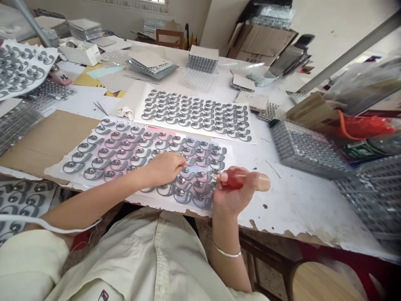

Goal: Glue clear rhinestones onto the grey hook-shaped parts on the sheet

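My right hand [233, 196] is wrapped around a small red squeeze bottle [234, 179], whose narrow pale tip points left over the nearer sheet. My left hand [167, 168] hovers low over the middle of that sheet, its fingers pinched together. What the pinch holds, if anything, is too small to make out. Rows of grey curved pieces [135, 161], each with a round shiny part at one end, lie on the nearer white sheet [56, 169]. My left forearm and hand hide some of them.
A second sheet [255, 136] of similar pieces lies just beyond. Brown cardboard [28, 144] is at left, with thin tweezers-like tools [100, 108] behind it. Stacked clear trays [308, 146] stand at right. More card-topped stacks [203, 58] sit at the back. A wooden stool [322, 282] is below right.
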{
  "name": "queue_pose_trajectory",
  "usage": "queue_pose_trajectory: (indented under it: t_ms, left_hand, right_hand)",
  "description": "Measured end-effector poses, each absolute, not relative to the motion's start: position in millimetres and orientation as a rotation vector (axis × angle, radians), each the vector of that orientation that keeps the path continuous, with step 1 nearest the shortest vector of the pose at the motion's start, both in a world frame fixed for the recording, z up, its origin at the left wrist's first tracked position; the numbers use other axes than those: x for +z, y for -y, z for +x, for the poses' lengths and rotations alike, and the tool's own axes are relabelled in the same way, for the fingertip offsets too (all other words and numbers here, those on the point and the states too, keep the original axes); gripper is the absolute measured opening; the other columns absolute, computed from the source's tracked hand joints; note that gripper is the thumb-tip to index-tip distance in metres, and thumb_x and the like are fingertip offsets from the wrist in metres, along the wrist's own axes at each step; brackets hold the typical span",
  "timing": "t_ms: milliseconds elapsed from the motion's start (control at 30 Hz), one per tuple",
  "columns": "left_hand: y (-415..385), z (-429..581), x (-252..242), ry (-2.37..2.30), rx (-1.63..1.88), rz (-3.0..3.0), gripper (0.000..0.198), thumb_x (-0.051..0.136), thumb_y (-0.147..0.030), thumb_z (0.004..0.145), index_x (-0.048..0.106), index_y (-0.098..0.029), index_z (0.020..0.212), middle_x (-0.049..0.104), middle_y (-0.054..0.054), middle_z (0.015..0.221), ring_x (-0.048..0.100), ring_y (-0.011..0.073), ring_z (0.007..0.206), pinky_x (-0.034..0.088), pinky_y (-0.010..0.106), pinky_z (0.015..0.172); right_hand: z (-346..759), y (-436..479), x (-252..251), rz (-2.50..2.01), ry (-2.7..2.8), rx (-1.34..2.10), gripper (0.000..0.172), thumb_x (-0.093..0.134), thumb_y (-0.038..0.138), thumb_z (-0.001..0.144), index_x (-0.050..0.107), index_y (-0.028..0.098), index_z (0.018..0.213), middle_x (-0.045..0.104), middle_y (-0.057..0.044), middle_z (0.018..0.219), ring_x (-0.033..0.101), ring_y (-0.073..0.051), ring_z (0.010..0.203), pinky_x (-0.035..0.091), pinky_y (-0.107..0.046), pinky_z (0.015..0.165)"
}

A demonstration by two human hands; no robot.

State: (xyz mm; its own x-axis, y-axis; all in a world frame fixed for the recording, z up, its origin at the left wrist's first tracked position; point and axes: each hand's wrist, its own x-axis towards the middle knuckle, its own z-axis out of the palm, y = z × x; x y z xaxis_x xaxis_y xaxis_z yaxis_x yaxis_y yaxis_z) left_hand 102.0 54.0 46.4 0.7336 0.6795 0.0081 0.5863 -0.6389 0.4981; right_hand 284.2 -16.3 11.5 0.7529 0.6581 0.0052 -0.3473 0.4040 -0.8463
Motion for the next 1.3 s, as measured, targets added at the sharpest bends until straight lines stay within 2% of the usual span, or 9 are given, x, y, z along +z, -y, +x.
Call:
queue_pose_trajectory:
  t_ms: [67,167,367,567,733,867,1033,1300]
  left_hand:
    - [-62,112,43,-1.002,0.098,2.515,0.015,0.053,-0.02,0.089,0.068,-0.017,0.086,0.069,0.006,0.086,0.063,0.0204,0.08,0.042,0.026,0.067]
    - [-68,123,35,-0.986,0.033,2.542,0.011,0.061,-0.024,0.085,0.07,-0.019,0.086,0.069,0.004,0.08,0.063,0.0193,0.075,0.04,0.025,0.062]
    - [-72,129,23,-1.035,-0.069,2.571,0.017,0.061,-0.031,0.084,0.071,-0.018,0.082,0.068,0.005,0.073,0.063,0.0197,0.072,0.039,0.024,0.059]
    - [-70,133,26,-1.149,-0.06,2.539,0.016,0.062,-0.029,0.084,0.071,-0.016,0.086,0.07,0.008,0.084,0.064,0.0229,0.08,0.041,0.026,0.064]
    - [-63,124,35,-1.113,-0.035,2.477,0.02,0.06,-0.035,0.087,0.071,-0.017,0.088,0.068,0.003,0.075,0.061,0.0173,0.071,0.037,0.023,0.06]
    - [-58,114,38,-0.98,-0.119,2.418,0.02,0.066,-0.039,0.082,0.072,-0.019,0.084,0.062,-0.002,0.062,0.055,0.0137,0.059,0.032,0.022,0.053]
    - [-53,116,33,-0.999,-0.126,2.453,0.017,0.064,-0.034,0.082,0.071,-0.018,0.083,0.064,0.001,0.067,0.057,0.0162,0.063,0.031,0.024,0.053]
    - [-46,118,26,-1.025,-0.126,2.505,0.015,0.062,-0.031,0.085,0.072,-0.019,0.087,0.07,0.005,0.079,0.064,0.0207,0.078,0.038,0.025,0.062]
  right_hand:
    - [284,17,11,-0.961,0.368,0.65,0.048,0.066,0.065,0.065,0.056,0.018,0.069,0.053,0.003,0.063,0.047,-0.007,0.041,0.026,-0.02,0.031]
    - [283,18,11,-0.958,0.359,0.667,0.048,0.068,0.064,0.064,0.056,0.018,0.07,0.052,0.003,0.064,0.048,-0.008,0.042,0.027,-0.02,0.031]
    - [280,21,16,-0.927,0.311,0.701,0.048,0.071,0.062,0.062,0.053,0.019,0.07,0.052,0.004,0.067,0.047,-0.008,0.041,0.028,-0.021,0.032]
    - [280,22,15,-0.925,0.325,0.718,0.048,0.071,0.062,0.063,0.053,0.018,0.071,0.053,0.003,0.066,0.048,-0.008,0.04,0.028,-0.022,0.033]
    - [282,21,12,-0.916,0.324,0.704,0.048,0.07,0.062,0.064,0.052,0.019,0.072,0.053,0.003,0.066,0.048,-0.009,0.041,0.026,-0.022,0.032]
    - [281,20,12,-0.926,0.339,0.7,0.046,0.068,0.062,0.065,0.053,0.019,0.07,0.054,0.003,0.066,0.047,-0.008,0.039,0.025,-0.022,0.032]
    - [281,20,13,-0.935,0.331,0.705,0.046,0.067,0.062,0.065,0.053,0.019,0.071,0.053,0.003,0.066,0.048,-0.009,0.04,0.026,-0.023,0.032]
    - [279,21,15,-0.943,0.326,0.699,0.045,0.068,0.06,0.065,0.048,0.021,0.074,0.053,0.004,0.066,0.047,-0.008,0.042,0.028,-0.021,0.033]
